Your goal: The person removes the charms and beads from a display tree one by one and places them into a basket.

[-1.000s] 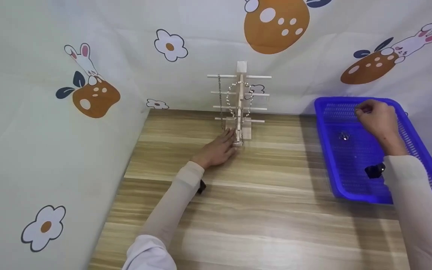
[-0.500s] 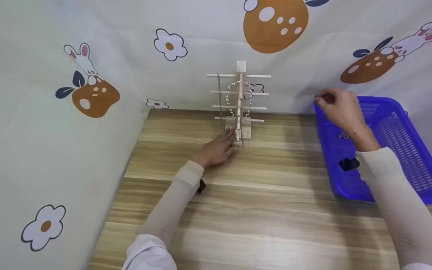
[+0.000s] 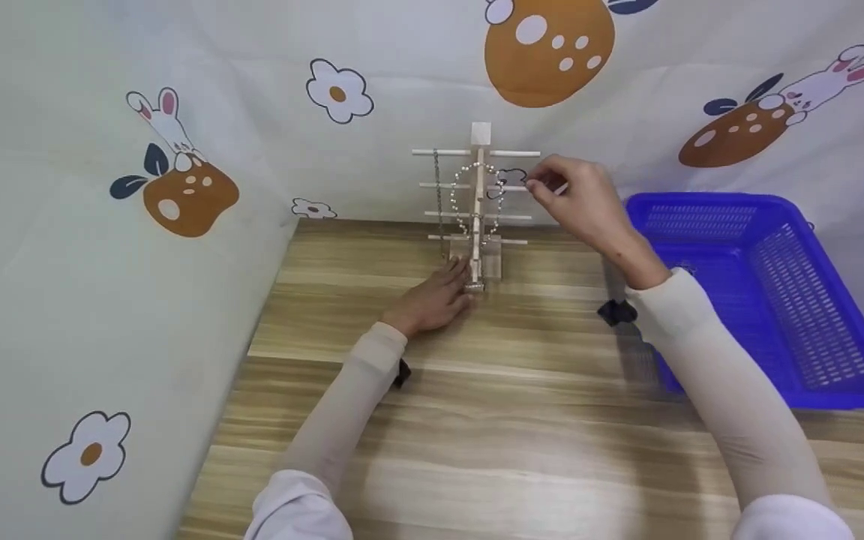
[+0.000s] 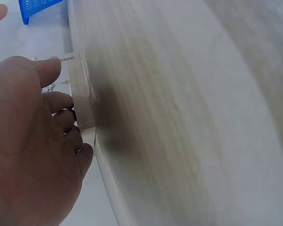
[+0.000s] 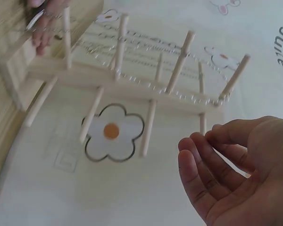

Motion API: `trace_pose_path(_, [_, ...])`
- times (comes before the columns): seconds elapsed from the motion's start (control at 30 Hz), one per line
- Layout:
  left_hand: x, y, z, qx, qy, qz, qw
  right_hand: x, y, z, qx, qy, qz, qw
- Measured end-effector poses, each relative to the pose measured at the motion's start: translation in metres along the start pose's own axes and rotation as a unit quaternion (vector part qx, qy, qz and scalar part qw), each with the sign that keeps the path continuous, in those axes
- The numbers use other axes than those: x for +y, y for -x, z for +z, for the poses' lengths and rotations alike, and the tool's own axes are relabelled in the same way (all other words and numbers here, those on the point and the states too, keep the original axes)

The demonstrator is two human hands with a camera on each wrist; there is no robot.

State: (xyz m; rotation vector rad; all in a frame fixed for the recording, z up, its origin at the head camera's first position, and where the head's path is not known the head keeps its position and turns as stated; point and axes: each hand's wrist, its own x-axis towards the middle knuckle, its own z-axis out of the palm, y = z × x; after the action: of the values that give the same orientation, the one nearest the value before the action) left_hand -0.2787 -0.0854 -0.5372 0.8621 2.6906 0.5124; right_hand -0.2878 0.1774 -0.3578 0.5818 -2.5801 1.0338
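A wooden peg stand (image 3: pixel 479 187) rises at the back of the table, against the printed cloth. A bead string (image 3: pixel 462 187) and a thin chain (image 3: pixel 439 196) hang from its pegs. My left hand (image 3: pixel 456 279) lies at the foot of the stand. In the left wrist view its thumb and curled fingers (image 4: pixel 68 117) grip the stand's base block (image 4: pixel 81 94). My right hand (image 3: pixel 537 184) is raised beside the stand's upper right pegs (image 5: pixel 179 61), its thumb and forefinger pinched together. What they pinch is too small to make out.
A blue plastic basket (image 3: pixel 799 300) stands at the right on the wooden table (image 3: pixel 522 420). Printed cloth walls (image 3: pixel 139 262) close off the left and the back. My right forearm crosses the basket's left edge.
My right hand has left the blue basket and travelled left and up to the stand's right pegs, fingers still pinched. The left hand stays on the base.
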Motion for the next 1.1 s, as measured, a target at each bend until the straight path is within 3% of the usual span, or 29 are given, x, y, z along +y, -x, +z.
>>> trace_pose_path(0.27, [0.001, 0.001, -0.001, 0.000, 0.011, -0.002, 0.9999, -0.019, -0.004, 0.026, -0.045, -0.034, -0.015, 0.998])
trace_pose_path(0.57, [0.000, 0.002, -0.001, -0.003, 0.009, -0.003, 0.9999, -0.018, 0.002, 0.046, -0.079, -0.037, -0.005, 0.996])
trace_pose_path(0.93, [0.002, 0.001, -0.001, -0.007, 0.013, -0.011, 0.9998, -0.015, 0.008, 0.061, -0.107, -0.030, -0.003, 0.994])
trace_pose_path(1.1, [0.002, 0.002, -0.001, -0.003, 0.014, -0.010, 0.9999, -0.016, 0.011, 0.066, -0.097, -0.037, 0.004, 0.995])
